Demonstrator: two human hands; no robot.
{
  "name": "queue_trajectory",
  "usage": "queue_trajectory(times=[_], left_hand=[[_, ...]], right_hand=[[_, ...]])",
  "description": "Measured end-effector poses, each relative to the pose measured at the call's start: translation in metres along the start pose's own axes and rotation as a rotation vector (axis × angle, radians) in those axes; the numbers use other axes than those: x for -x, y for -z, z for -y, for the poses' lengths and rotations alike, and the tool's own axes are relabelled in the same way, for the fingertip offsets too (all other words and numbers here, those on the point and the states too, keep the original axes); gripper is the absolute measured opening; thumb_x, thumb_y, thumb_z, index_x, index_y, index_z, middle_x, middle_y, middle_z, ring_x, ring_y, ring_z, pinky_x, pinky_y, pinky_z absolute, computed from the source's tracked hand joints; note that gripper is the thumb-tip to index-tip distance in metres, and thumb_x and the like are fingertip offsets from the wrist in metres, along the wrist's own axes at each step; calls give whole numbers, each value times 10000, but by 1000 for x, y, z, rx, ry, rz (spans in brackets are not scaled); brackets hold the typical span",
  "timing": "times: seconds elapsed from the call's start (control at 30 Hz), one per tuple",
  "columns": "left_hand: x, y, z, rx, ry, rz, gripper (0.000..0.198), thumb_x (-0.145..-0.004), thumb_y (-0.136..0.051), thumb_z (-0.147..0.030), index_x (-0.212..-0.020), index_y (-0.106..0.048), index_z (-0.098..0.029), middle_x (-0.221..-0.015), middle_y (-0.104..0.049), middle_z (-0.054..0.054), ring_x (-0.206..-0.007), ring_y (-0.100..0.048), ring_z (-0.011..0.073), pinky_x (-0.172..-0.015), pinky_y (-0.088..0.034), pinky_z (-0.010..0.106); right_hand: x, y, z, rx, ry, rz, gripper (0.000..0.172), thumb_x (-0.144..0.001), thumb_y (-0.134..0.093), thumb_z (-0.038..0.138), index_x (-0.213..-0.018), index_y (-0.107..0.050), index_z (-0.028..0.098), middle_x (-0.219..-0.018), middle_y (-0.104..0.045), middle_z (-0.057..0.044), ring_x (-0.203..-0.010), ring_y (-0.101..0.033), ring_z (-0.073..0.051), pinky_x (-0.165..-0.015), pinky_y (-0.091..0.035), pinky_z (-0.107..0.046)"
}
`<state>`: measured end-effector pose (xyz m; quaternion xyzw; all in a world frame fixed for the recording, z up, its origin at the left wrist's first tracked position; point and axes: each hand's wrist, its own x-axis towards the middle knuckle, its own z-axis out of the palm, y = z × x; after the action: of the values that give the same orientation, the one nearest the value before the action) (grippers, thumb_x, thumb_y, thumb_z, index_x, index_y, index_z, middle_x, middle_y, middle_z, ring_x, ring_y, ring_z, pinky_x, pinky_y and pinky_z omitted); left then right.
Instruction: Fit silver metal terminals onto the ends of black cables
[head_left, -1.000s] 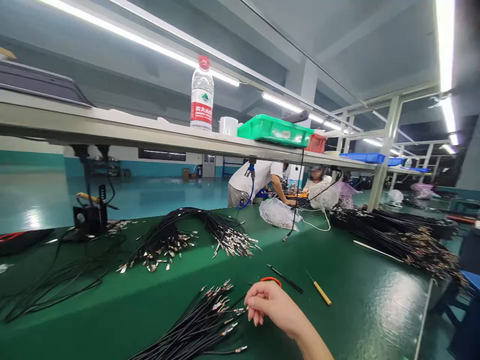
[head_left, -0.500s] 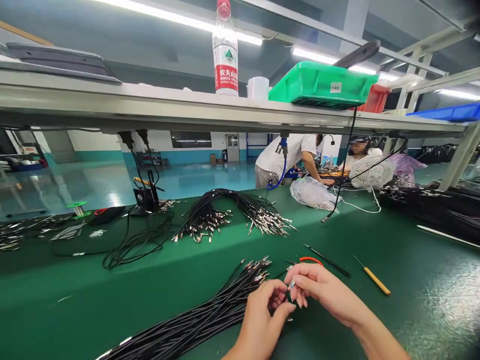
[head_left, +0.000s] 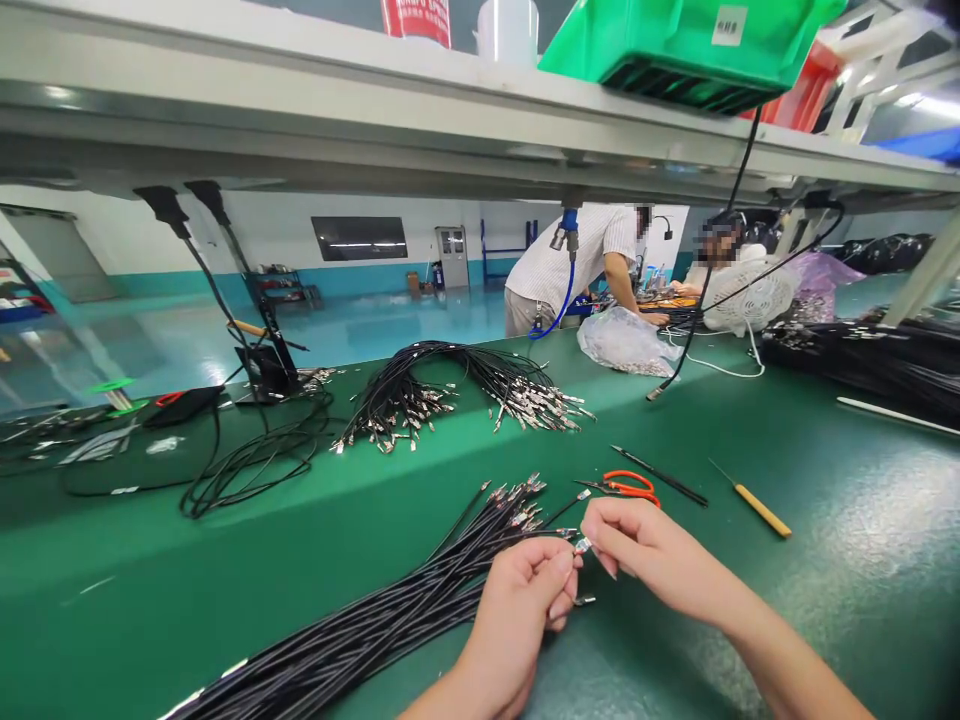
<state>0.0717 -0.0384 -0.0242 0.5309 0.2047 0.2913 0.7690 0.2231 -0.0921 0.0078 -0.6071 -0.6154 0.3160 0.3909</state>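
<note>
Left grip curled shut, contents hidden; right grip narrow, pinching a metal wire terminal; black cable bundle across the green bench, teal floor beyond.

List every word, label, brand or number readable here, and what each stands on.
White sticker on the green plastic crate: too small to read.
Red label on the bottle: cut off by the top edge, unreadable.
Nothing else legible.
</note>
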Motion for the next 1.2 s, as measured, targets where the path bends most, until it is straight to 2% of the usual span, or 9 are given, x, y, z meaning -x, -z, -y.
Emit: queue_trajectory(times=[0.17, 0.27, 0.37, 0.6, 1.0, 1.2], left_hand=[[1, 1, -1, 0, 2, -23, 226, -806, -525, -306, -683, -521, -117, -527, -344, -42, -461, -191, 58, -459, -134, 238], [3, 0, -5, 12, 20, -20, 179, -776, -563, -289, -779, -566, -111, -581, -434, -16, -460, -213, 52, -466, -147, 236], [4, -2, -8, 14, 49, -40, 212, -734, -610, -280, -872, -582, -122, -649, -489, 7, -486, -259, 56, -474, -163, 229], [5, -1, -6, 7, 72, -83, 195, -730, -606, -295, -683, -567, -110, -526, -323, -43, -473, -175, 53, -461, -97, 229], [5, 1, -5, 70, 45, -62, 197, -737, -613, -285, -696, -587, -94, -532, -318, -42, -469, -160, 47, -456, -92, 225], [7, -2, -8, 78, 34, -84, 187, -731, -607, -271, -683, -587, -91, -556, -363, -21, -486, -211, 53, -459, -111, 226]], right_hand=[[2, 0, 1, 5, 30, -7, 275, -856, -398, 244, -593, -416, 166, -555, -437, 39, -556, -404, -96, -540, -314, -204], [3, -1, 5, 32, 44, -25, 282, -854, -400, 238, -582, -406, 165, -546, -419, 44, -546, -387, -92, -527, -301, -200], [4, -2, 9, 58, 59, -43, 274, -848, -403, 233, -582, -403, 166, -549, -410, 45, -545, -372, -92, -511, -289, -197], [4, -6, 11, 66, 72, -59, 258, -840, -398, 231, -589, -393, 170, -544, -389, 47, -535, -356, -95, -498, -282, -201], [3, -6, 11, -14, 73, -42, 266, -841, -409, 259, -589, -404, 173, -544, -422, 36, -541, -399, -103, -525, -311, -207], [2, -7, 9, -44, 80, -27, 271, -848, -409, 268, -594, -415, 172, -552, -437, 35, -553, -414, -104, -541, -328, -208]])
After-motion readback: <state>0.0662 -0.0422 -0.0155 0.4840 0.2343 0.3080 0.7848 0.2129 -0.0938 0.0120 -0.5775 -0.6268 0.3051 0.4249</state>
